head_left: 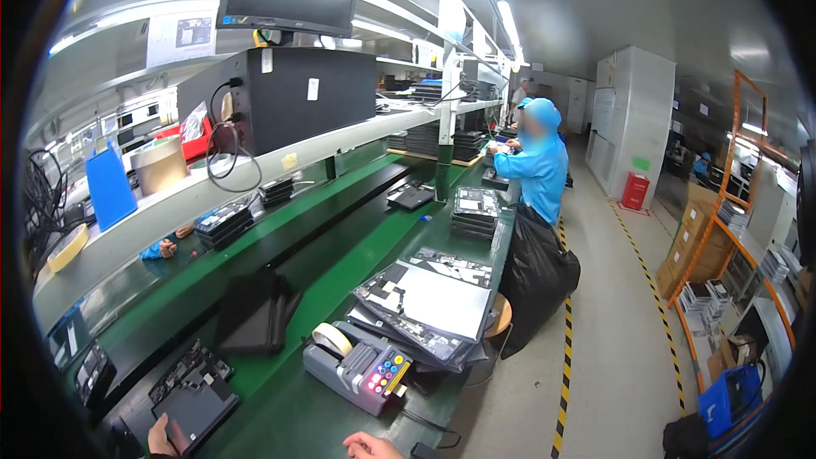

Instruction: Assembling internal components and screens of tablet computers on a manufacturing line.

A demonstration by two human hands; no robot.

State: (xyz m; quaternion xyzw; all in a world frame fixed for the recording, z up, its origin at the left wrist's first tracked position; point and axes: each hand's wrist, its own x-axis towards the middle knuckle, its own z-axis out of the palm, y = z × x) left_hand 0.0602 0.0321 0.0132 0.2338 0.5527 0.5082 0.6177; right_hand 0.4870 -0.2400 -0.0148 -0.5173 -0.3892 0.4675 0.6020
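Note:
At the lower left, my left hand (160,439) grips the near edge of a dark laptop part (202,410), a flat panel with small light marks. Against its far end lies another dark piece with exposed components (189,367). My right hand (371,445) is at the bottom edge, its fingers loosely bent and apart, with nothing visible in them; part of it is cut off. Just beyond it stands a grey tape dispenser (350,378) with coloured buttons and a roll of tape (331,339).
Opened laptop bases (425,342) are piled right of the dispenser, with another stack (474,211) farther along. Dark closed laptops (253,313) lie on the green bench (280,382). A shelf carries a black box (297,89). A co-worker in blue (541,161) stands beyond a black bag (537,276).

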